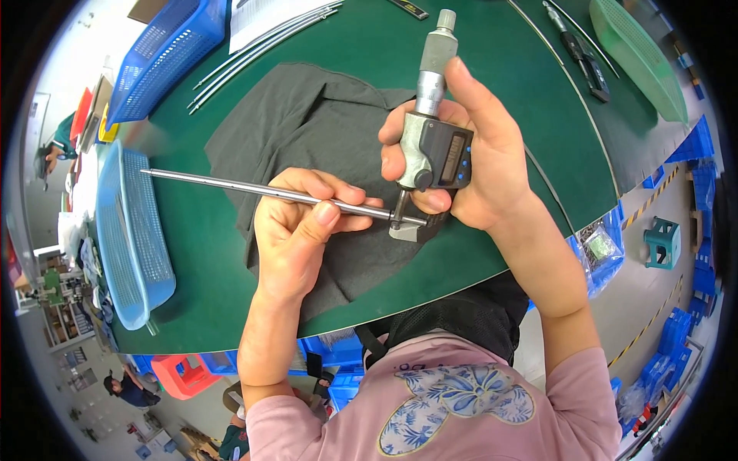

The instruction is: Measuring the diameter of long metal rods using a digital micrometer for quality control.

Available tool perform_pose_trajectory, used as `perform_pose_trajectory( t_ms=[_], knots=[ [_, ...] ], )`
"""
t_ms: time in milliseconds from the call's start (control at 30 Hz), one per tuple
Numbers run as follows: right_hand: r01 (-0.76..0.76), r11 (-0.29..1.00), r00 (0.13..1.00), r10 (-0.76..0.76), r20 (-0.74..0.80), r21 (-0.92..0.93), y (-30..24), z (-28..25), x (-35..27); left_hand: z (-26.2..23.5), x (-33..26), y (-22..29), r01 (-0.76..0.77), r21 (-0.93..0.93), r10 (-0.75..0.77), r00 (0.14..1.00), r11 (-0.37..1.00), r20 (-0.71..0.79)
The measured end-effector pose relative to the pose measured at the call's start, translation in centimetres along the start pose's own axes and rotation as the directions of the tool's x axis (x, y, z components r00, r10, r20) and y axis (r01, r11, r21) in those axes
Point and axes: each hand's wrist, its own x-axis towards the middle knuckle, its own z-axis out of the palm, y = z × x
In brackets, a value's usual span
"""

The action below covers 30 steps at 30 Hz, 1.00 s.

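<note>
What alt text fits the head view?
Seen from above, a person's left hand holds a thin metal rod level while the right hand grips a digital micrometer whose jaws close on the rod's right end. They work over a grey cloth on a green table, with a light blue basket to the left.

A grey cloth (307, 123) lies on the green table (500, 69), beside a light-blue mesh basket (131, 230).
</note>
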Motion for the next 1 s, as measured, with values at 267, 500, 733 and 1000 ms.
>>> perform_pose_trajectory(
  t_ms=[267, 500, 733, 1000],
  knots=[
    [-0.023, 1.0, 0.999, 0.022, -0.033, -0.012, -0.23, 0.12, -0.09, 0.07, 0.05, 0.11, -0.013, -0.014, 0.013, 1.0, 1.0, -0.003],
    [-0.025, 1.0, 0.999, 0.024, 0.027, 0.006, -0.25, 0.03, -0.31, 0.23, -0.05, 0.25, -0.011, -0.05, 0.011, 1.0, 0.999, 0.004],
    [-0.037, 0.999, 0.998, 0.037, 0.041, -0.009, -0.21, -0.05, -0.21, 0.15, -0.04, 0.22, -0.018, -0.027, 0.018, 1.0, 0.999, -0.002],
    [-0.006, 0.999, 0.999, 0.008, 0.053, -0.038, -0.21, -0.09, -0.21, 0.15, 0.03, 0.16, -0.015, -0.028, 0.015, 1.0, 1.0, -0.002]
  ],
)
